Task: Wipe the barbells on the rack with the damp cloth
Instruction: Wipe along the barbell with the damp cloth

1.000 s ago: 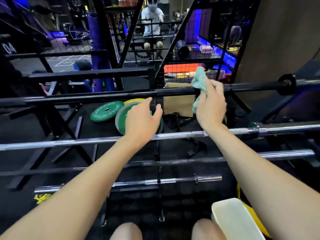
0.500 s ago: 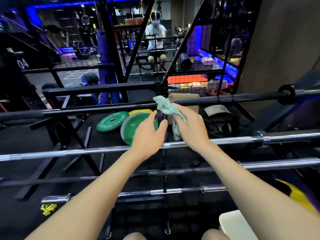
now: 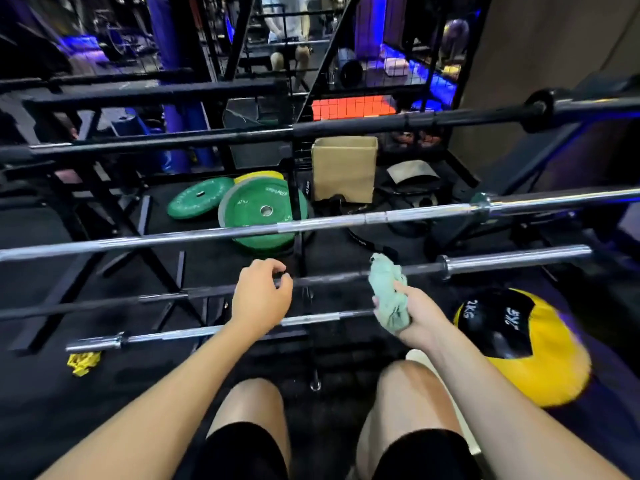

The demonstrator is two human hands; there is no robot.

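**Cloth held low at the third bar of the rack**

The right hand point(image 3: 417, 315) grips the green cloth point(image 3: 388, 297), bunched in its curled fingers. The cloth lies against the dark barbell point(image 3: 207, 292), the third one down, beside that bar's chrome sleeve point(image 3: 512, 260). The left hand point(image 3: 261, 296) is over the same dark barbell, fingers loosely curled, holding nothing. Above this bar run a chrome barbell point(image 3: 173, 239) and a black barbell point(image 3: 346, 128); below it lies a short chrome barbell point(image 3: 194, 332). Behind it, green plates point(image 3: 263, 209) lean on the floor.
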